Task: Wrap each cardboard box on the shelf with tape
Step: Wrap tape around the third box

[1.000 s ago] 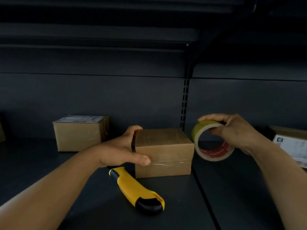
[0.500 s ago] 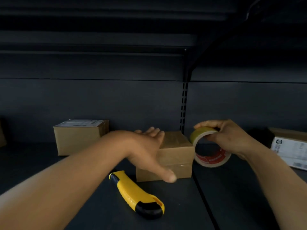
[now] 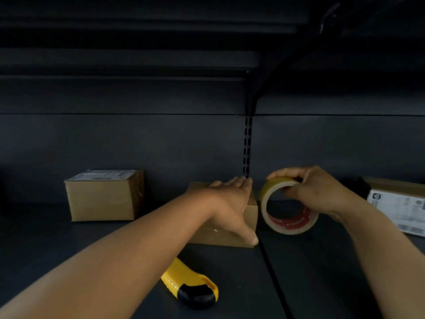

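Cardboard box (image 3: 249, 215) at centre of the dark shelf (image 3: 322, 284) is the one in work: left hand (image 3: 230, 203) lies flat over its top, fingers straight toward 12 o'clock, thumb down the front face near the bottom right corner, pressing rather than gripping. Glossy strip visible on the front face under the thumb, so some tape looks laid; how far round it goes I can't tell. Right hand (image 3: 315, 192) at 3 o'clock of the box, fingers curled over the tape roll (image 3: 288, 217), roll upright just beside the box's right side. Second box (image 3: 103, 196) at 9 o'clock has shiny tape on its right edge, probably wrapped. Labelled box (image 3: 397, 208) at far 3 o'clock: no tape discernible, likely still to do. Yellow utility knife (image 3: 190, 286) lies at 6 o'clock, untouched.
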Motion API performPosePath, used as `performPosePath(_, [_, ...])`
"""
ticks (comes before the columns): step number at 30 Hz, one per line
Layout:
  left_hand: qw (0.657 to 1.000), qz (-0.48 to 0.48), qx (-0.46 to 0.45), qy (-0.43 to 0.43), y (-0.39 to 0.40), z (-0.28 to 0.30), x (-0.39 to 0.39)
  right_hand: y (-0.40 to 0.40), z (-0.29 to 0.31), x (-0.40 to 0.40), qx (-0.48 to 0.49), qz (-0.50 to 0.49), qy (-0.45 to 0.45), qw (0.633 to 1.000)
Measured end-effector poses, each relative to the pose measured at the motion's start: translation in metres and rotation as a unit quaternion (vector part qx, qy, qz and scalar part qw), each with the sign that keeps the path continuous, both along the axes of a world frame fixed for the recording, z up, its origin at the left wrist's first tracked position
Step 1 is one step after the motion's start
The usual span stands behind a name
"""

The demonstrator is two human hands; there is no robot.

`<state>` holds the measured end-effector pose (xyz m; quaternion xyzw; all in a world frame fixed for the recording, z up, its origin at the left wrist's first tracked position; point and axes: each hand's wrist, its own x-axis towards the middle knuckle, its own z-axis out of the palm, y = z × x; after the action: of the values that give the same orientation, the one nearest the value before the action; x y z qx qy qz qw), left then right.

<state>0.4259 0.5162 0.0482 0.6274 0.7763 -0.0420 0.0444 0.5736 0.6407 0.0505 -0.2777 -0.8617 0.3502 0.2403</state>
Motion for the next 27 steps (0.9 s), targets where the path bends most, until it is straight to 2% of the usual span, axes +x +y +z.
performPosePath(4, [1.0, 0.01, 0.008, 0.004, -0.001, 0.0, -0.001, -0.001, 0.005, 0.004, 0.021, -0.001, -0.033, 0.999])
performPosePath(10, [1.0, 0.015, 0.015, -0.004, -0.002, -0.003, -0.004, -0.005, 0.017, 0.006, 0.077, -0.018, -0.03, 0.996])
performPosePath(19, [0.998, 0.047, -0.016, 0.023, 0.012, 0.002, -0.004, -0.002, 0.0, 0.003, 0.054, 0.01, -0.176, 0.983])
performPosePath(24, [1.0, 0.0, 0.017, 0.01, 0.01, 0.0, -0.006, 0.004, -0.006, 0.006, 0.034, 0.032, -0.182, 0.982])
performPosePath(27, [1.0, 0.006, 0.008, -0.005, 0.009, 0.003, -0.004, 0.007, -0.007, 0.008, 0.028, 0.036, -0.184, 0.982])
